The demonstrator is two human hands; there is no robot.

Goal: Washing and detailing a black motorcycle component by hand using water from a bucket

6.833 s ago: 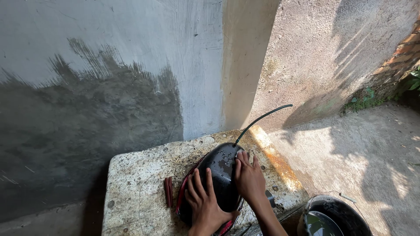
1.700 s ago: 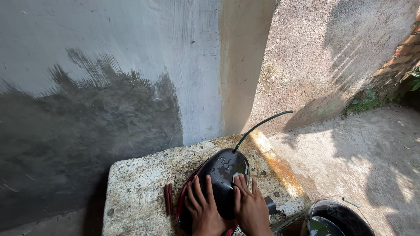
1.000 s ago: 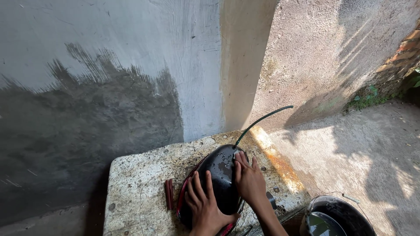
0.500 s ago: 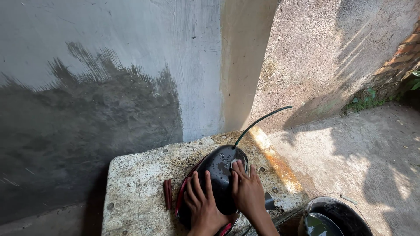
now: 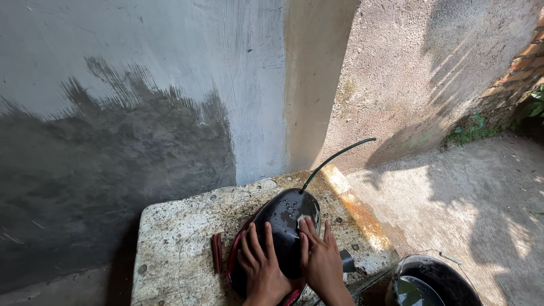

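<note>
Both palms lie flat, fingers spread: left hand (image 5: 262, 271) and right hand (image 5: 321, 262) press the wet black domed shell (image 5: 281, 229), dead centre on the stained stone slab (image 5: 175, 249). Dark bucket (image 5: 433, 283) at four o'clock; thin black cable (image 5: 335, 157) arcs toward one o'clock.

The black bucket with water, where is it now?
In the head view, the black bucket stands at the bottom right, on the ground beside the stone slab, right of the right hand.
</note>
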